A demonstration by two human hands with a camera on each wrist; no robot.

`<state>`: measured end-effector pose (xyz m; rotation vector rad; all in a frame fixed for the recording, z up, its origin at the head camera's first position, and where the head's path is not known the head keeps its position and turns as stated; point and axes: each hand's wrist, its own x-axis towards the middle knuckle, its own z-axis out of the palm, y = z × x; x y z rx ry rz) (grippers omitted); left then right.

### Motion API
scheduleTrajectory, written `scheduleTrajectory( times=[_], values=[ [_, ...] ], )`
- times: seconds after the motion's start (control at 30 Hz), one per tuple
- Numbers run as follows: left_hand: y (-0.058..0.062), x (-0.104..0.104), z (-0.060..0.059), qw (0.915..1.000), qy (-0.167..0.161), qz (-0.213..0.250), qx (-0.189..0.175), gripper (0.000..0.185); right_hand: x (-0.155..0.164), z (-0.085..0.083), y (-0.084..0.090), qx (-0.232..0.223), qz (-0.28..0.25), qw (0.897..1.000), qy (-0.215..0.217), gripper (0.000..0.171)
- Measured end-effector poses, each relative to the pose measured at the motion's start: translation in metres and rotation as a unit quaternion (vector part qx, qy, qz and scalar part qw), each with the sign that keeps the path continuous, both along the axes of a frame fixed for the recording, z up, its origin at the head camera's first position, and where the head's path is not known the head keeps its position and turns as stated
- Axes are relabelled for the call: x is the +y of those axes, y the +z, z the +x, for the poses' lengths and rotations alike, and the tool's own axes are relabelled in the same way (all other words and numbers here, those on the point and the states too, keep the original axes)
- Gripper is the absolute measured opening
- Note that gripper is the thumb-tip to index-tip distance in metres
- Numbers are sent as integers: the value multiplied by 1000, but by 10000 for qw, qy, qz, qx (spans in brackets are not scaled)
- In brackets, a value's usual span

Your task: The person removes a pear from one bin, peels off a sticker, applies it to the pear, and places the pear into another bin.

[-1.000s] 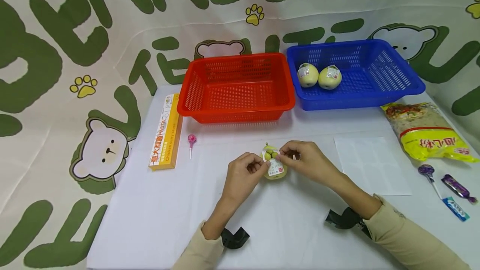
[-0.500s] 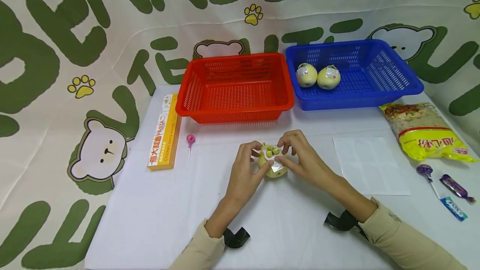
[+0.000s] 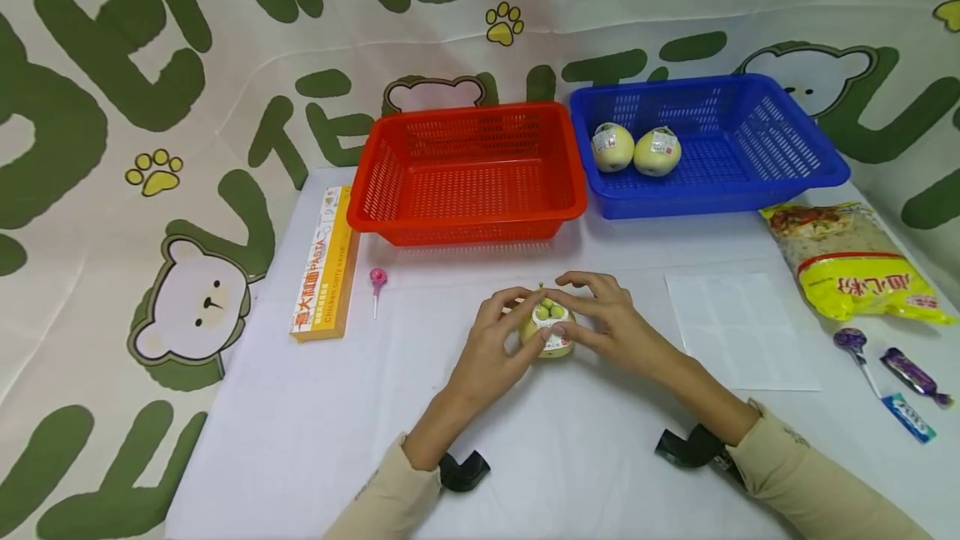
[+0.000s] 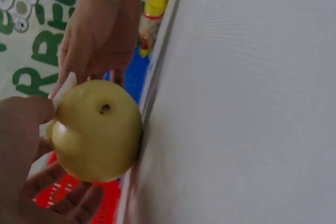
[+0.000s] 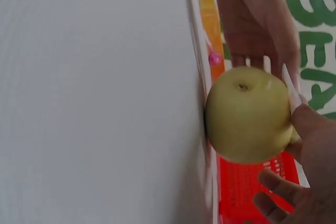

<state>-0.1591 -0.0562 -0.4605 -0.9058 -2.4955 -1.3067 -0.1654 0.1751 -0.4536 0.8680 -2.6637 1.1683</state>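
Observation:
A pale yellow pear (image 3: 553,352) stands on the white tablecloth, its side covered by a label (image 3: 550,312) with round green fruits printed on it. My left hand (image 3: 489,347) holds the pear from the left, thumb and index finger against the label. From the right, my right hand (image 3: 622,327) holds it too, thumb on the label's lower part and index finger near the top. Both wrist views show the pear (image 4: 97,135) from its dimpled end, and the label's white edge (image 5: 291,85) juts away from the skin. Some fingertips are hidden behind the pear.
Behind are a red basket (image 3: 468,232) and a blue basket (image 3: 712,202) with two labelled pears (image 3: 657,152). A pasta box (image 3: 326,273) and pink lollipop (image 3: 377,277) lie left. At right are a white sheet (image 3: 742,332), a yellow bag (image 3: 858,265), a purple lollipop (image 3: 851,340) and wrapped sweets (image 3: 913,375).
Both hands have gone from pinching the label's sides to spreading around the pear, with thumbs lower on the label. The label lies more squarely on the pear's side.

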Motion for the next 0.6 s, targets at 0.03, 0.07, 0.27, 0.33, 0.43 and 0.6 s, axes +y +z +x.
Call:
scheduleTrajectory(
  times=[0.03, 0.07, 0.27, 0.33, 0.43, 0.6],
  values=[
    [-1, 0, -1, 10000, -82, -53, 19, 51, 1, 0, 0, -58, 52, 10000, 0, 54],
    [-2, -1, -2, 9998, -156, -99, 58, 52, 3, 0, 0, -84, 95, 9999, 3, 54],
    [-5, -2, -6, 9972, -346, -144, 644, 42, 0, 1, 1, 556, -427, 9974, 186, 47],
    [-4, -2, -6, 9976, -292, -127, 610, 40, -2, 2, 1, 725, -574, 9954, 234, 46],
    [-3, -3, -5, 9990, -249, -121, 337, 44, -4, 1, 0, 701, -399, 9962, 317, 48],
    [-6, -3, -7, 9981, -494, -361, 68, 67, 0, 3, 1, 391, 373, 9968, 590, 60]
  ],
)
